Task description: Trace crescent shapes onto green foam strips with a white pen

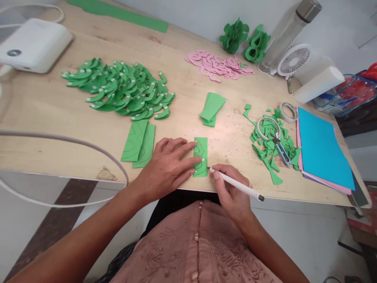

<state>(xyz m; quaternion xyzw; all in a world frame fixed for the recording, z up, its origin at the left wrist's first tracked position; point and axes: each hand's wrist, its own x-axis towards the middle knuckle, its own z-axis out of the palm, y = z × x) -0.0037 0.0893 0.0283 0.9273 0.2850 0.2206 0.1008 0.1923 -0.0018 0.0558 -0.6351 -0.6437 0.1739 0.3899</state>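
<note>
A small green paper rectangle [201,151] lies near the table's front edge, with curved lines drawn on it. My left hand [167,167] rests flat on its left side, fingers stretched out, pinning the paper and a curved template on it. My right hand [231,190] is closed on a white pen [235,184], whose tip touches the paper's lower right edge.
Two marked green strips [139,143] lie left of my hand, folded green pieces [212,108] behind. A pile of green curved cut-outs [120,88], pink cut-outs [218,65], scissors on green scraps [272,143], tape rolls [288,112], blue and pink sheets [322,151], a fan [293,59], a bottle [287,33].
</note>
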